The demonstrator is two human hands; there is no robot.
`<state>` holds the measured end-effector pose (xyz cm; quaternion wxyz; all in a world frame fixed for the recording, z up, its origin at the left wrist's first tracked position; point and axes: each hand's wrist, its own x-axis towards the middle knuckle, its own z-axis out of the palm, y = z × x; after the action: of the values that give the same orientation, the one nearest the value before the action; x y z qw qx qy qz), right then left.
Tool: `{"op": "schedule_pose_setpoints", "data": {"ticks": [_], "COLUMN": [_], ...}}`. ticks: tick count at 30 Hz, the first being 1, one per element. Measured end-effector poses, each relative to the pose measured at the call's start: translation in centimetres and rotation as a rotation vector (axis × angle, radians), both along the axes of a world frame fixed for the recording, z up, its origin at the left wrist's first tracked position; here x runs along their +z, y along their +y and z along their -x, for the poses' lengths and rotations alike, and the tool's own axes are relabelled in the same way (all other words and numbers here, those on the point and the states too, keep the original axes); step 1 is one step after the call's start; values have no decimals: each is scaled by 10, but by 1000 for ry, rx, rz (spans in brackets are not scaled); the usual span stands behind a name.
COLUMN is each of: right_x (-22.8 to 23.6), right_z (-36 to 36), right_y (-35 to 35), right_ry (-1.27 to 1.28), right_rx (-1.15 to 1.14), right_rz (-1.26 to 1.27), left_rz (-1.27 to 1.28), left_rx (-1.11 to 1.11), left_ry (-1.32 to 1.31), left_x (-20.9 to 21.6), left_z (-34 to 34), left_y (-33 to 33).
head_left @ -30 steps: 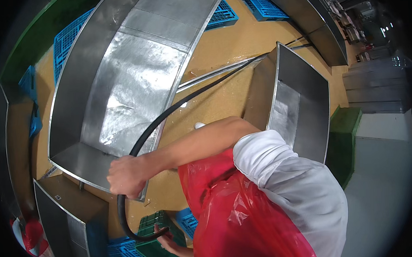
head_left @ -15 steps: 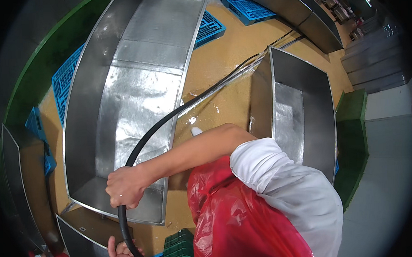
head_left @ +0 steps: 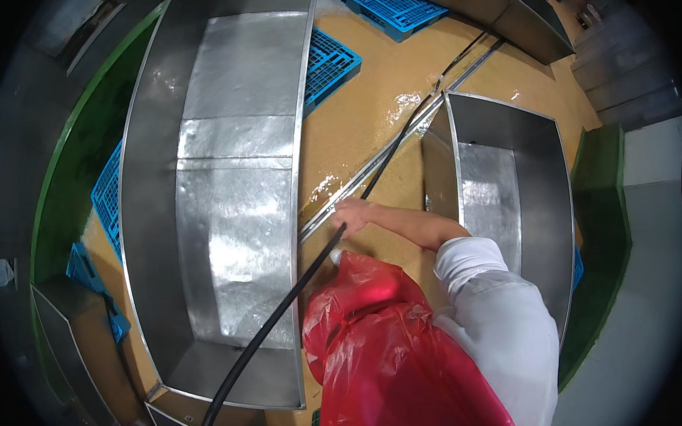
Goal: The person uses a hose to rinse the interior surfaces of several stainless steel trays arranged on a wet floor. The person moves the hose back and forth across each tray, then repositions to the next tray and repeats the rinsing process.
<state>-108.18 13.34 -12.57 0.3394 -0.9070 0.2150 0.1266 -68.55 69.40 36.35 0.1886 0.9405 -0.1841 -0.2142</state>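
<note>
My right hand [head_left: 354,217] is closed round a black hose [head_left: 264,331], its arm stretched forward over the wet floor. From that grip the hose slants down to the lower left, crossing a large stainless-steel trough [head_left: 236,191], and leaves the picture at the bottom edge. Beyond the hand it runs away toward the upper right, along a metal floor strip [head_left: 364,175]. My left hand is out of the picture. A red plastic apron [head_left: 389,318] covers my front, and a white sleeve is pushed up on my right arm.
A smaller steel trough [head_left: 488,197] stands on the right. Another trough [head_left: 492,12] lies at the far right, and more metal ones show at the lower left. Blue plastic pallets [head_left: 329,65] stick out around the big trough. The tan floor [head_left: 383,64] has shiny wet patches.
My right hand has moved from over the big trough to the right and farther away, still round the hose. The hose is now straighter. My left hand has left the picture.
</note>
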Motion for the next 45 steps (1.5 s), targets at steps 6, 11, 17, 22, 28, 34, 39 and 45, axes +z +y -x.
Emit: {"op": "schedule_pose_setpoints", "data": {"ticks": [6, 11, 17, 22, 28, 34, 39, 45], "right_x": [-71, -135, -190, -165, 1, 194, 193, 172], "right_z": [78, 126, 29, -60, -109, -133, -127, -40], "right_y": [-67, -30, -138, -238, -344, -312, -263, -363], "right_ry": [652, 427, -266, -998, -873, -875, -793, -659], "right_rx": [104, -184, -1806, -2079, -2057, -1413, -819, -175], "right_rz": [-207, 3, -1588, -1613, -1656, -1852, -1487, -983], "left_rz": [-283, -341, -449, -597, -643, 335, 153, 95], "left_rx": [47, 62, 75, 79, -64, -706, -1028, -759], "left_ry": [-115, -47, 19, 24, 50, -8, 715, 1202], "left_x": [-50, -113, -143, -118, -101, -133, -167, -170], "left_z": [8, 35, 33, 5, -26, 20, 201, 312], "left_y": [-15, -161, -279, -330, -369, -676, -965, -1066]}}
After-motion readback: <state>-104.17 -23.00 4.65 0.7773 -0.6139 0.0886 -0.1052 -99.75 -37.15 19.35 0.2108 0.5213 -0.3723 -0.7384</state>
